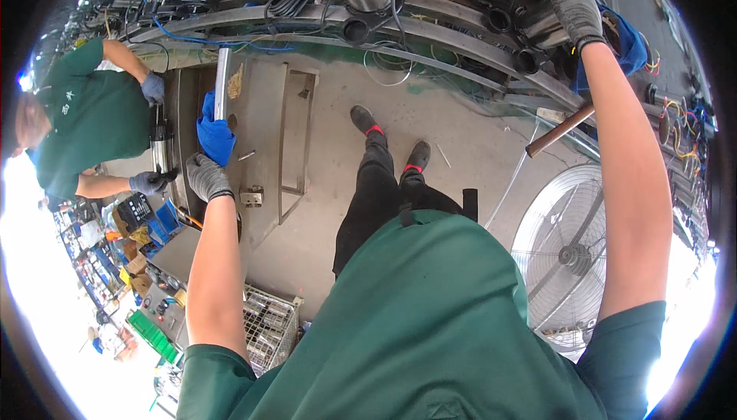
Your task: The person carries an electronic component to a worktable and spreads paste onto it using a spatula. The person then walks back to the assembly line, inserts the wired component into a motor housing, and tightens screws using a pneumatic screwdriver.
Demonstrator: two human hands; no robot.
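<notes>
The metal tube (222,82), wrapped low in a blue cloth (214,134), stands at ten o'clock, clasped through the cloth by the gloved left hand (207,176). At one o'clock the right hand (572,4) rests spread on a dark motor housing (537,24), gripping nothing. Best kept steady; a co-worker (88,117) works at nine o'clock.

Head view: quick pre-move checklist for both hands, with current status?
1. Left hand gripping the blue cloth at the metal tube: ok, gloved and closed on it.
2. Right hand seated on the dark machine part: ok, resting on top; grip itself cannot tell.
3. Tube's far end supported: cannot tell.
4. Co-worker's gloved hands apart from the left hand: ok.
5. Feet on bare floor: ok.
6. Loose cables by the bench: not ok.
</notes>
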